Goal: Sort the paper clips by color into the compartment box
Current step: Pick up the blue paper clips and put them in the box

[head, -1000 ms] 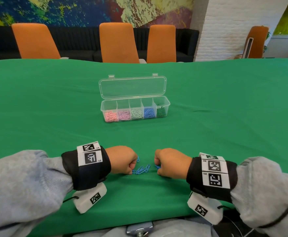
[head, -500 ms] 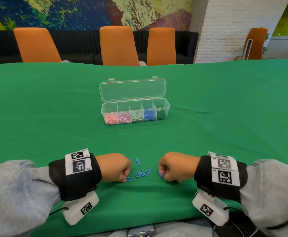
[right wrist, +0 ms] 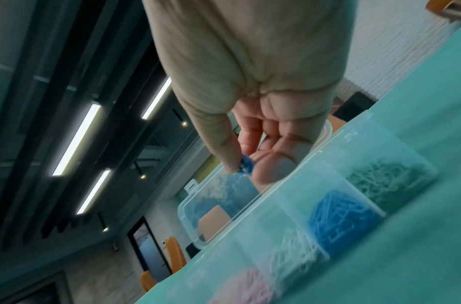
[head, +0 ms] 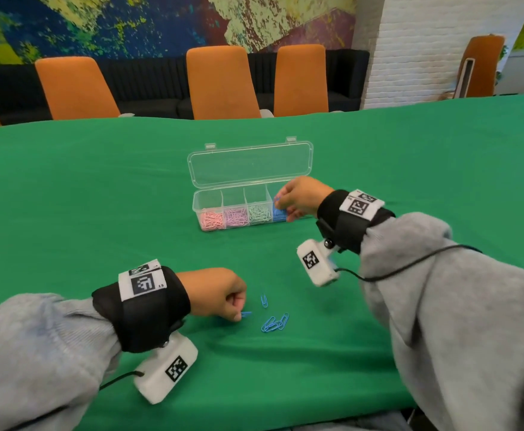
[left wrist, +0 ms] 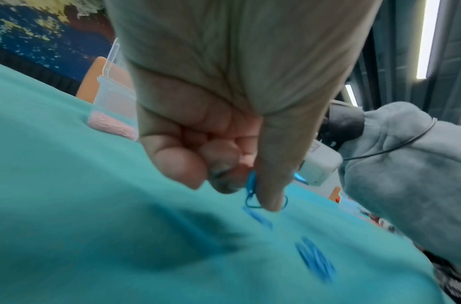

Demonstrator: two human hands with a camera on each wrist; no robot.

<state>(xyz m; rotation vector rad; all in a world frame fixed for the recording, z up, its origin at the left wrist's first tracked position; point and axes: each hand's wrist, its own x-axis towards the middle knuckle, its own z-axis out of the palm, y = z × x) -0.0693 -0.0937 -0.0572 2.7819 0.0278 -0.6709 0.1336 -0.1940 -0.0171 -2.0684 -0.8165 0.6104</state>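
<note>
R hand [head: 299, 197] over compartment box [head: 211, 209], pinching blue clip [right wrist: 244, 166] above blue section for the drop; L hand [head: 220, 293] pinches another clip [head: 245, 313] on bench, loose blues [head: 274, 321] beside

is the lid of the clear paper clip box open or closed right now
Open. The lid stands up behind the compartment box, leaving its compartments uncovered.

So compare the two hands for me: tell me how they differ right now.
Place: the left hand is low at the tablecloth near the loose blue clips; the right hand is raised over the compartment box.
Pose: the left hand's fingers curl tightly; the right hand's lie looser.
Shared: each pinches a blue paper clip.
</note>
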